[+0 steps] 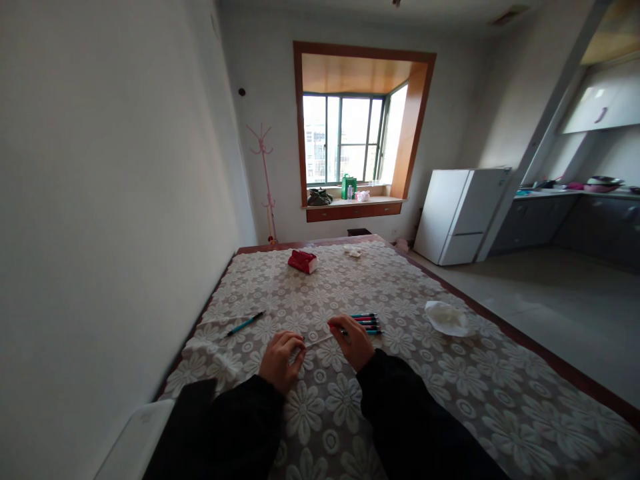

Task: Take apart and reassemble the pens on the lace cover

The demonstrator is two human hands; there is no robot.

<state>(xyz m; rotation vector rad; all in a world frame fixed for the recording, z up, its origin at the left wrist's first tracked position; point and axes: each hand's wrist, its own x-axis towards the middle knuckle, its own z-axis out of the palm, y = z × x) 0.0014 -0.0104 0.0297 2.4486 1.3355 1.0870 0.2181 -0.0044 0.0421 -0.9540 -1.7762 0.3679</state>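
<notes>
Both hands rest near the front of the lace-covered table (pixel 450 413), the left hand (pixel 281 360) and the right hand (pixel 354 341) each pinching one end of a thin pale pen (pixel 319 341) held level just above the cloth. A row of coloured pens (pixel 367 324) lies touching the right hand's far side, and a lone blue pen (pixel 245 324) lies well to the left. A sharp pull could, I judge, jerk the right hand into the row and scatter it, or snag the lace.
</notes>
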